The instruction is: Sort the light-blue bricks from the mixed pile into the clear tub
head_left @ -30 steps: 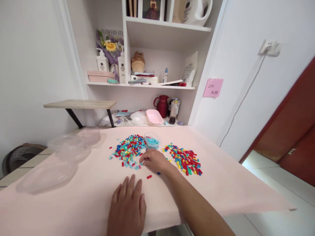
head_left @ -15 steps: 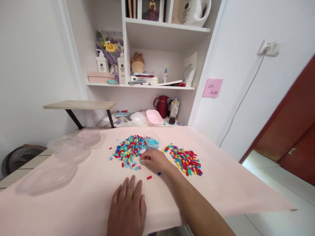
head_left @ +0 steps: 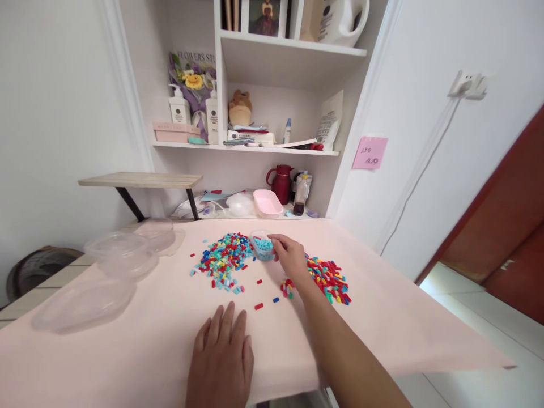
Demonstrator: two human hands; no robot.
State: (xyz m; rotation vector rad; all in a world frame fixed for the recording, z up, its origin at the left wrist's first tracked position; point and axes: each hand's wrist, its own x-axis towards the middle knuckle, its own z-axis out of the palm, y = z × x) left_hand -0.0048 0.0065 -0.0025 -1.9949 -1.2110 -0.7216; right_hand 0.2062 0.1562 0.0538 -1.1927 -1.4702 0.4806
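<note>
On the desk, a brick pile lies left of the tub. The left hand rests flat in front, holding nothing; the right hand has shifted from pile to tub, bringing work there, its hold unclear.

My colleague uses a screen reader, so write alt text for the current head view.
A person's right hand is at a clear tub of mostly light-blue pieces between multicoloured piles, while the left hand rests flat on a pink tabletop. Clear containers sit at the left; shelves rise behind.
</note>
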